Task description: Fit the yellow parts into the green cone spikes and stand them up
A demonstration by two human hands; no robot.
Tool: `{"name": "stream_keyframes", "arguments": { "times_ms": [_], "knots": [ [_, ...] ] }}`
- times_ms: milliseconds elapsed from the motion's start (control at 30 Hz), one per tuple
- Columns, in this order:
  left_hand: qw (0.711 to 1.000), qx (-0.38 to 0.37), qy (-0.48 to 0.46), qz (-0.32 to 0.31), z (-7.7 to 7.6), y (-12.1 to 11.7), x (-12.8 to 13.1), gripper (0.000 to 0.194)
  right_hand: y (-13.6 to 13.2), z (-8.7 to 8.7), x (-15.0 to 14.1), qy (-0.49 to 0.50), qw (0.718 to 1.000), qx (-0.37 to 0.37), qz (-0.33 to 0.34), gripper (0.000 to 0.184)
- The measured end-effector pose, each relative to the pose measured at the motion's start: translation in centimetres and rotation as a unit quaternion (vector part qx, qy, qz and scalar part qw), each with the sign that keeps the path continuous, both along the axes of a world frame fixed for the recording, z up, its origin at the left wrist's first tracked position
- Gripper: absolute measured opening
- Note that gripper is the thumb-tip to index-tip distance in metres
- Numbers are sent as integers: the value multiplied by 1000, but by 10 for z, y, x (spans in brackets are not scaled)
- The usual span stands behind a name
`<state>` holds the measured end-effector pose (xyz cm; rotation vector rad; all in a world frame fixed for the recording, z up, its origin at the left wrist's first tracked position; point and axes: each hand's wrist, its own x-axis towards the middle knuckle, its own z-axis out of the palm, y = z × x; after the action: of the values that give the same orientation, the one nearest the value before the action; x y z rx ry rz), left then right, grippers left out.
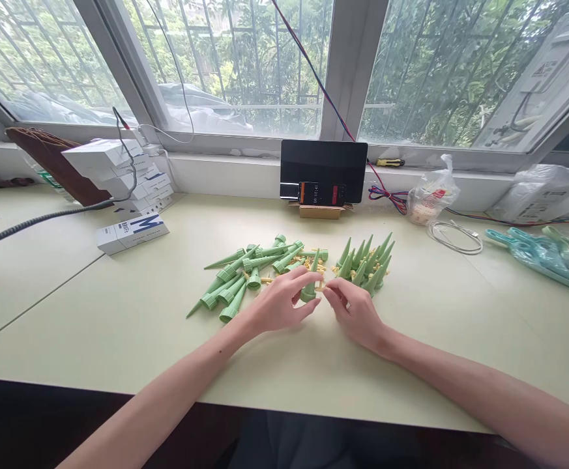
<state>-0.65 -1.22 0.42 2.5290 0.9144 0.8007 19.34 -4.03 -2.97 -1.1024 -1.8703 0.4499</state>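
Observation:
Upright between the fingers and thumb of my left hand (284, 299) stands a green plastic watering spike (308, 290), its point up and its wide ribbed end down. My right hand (355, 309) pinches a small yellow plastic piece (319, 287) at the side of that spike; how far it sits in the spike I cannot tell. Left of my hands, loose green spikes (235, 277) lie in a heap. Small yellow pieces (308, 264) are scattered behind my left hand. Beyond my right hand, several green spikes (365, 260) stand point up in a cluster, with yellow pieces at their bases.
A dark tablet (323, 163) leans at the window on a cardboard stand (320, 212). White boxes (132, 233) are stacked at the left beside a dark coiled cable (44, 216). To the right lie a white cable (455, 238), a plastic bag (433, 195) and wrapped teal items (548, 257).

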Motion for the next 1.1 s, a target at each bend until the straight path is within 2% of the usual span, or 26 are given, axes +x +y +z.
{"name": "stream_keyframes", "arguments": {
  "times_ms": [233, 567, 967, 1100],
  "knots": [
    [1000, 0, -3, 2, 1, 1, 0, 30, -2, 3, -1, 9, 1000, -13, -4, 18],
    [1000, 7, -8, 6, 1, 0, -1, 31, -2, 0, -1, 20, 999, 36, -2, 13],
    [1000, 16, -1, -1, -1, 1, 0, 29, 0, 0, 0, -10, 1000, 3, -2, 23],
    [1000, 8, -3, 4, -1, 2, -1, 30, -1, 2, -1, 2, 1000, -11, 0, 19]
  ]
}}
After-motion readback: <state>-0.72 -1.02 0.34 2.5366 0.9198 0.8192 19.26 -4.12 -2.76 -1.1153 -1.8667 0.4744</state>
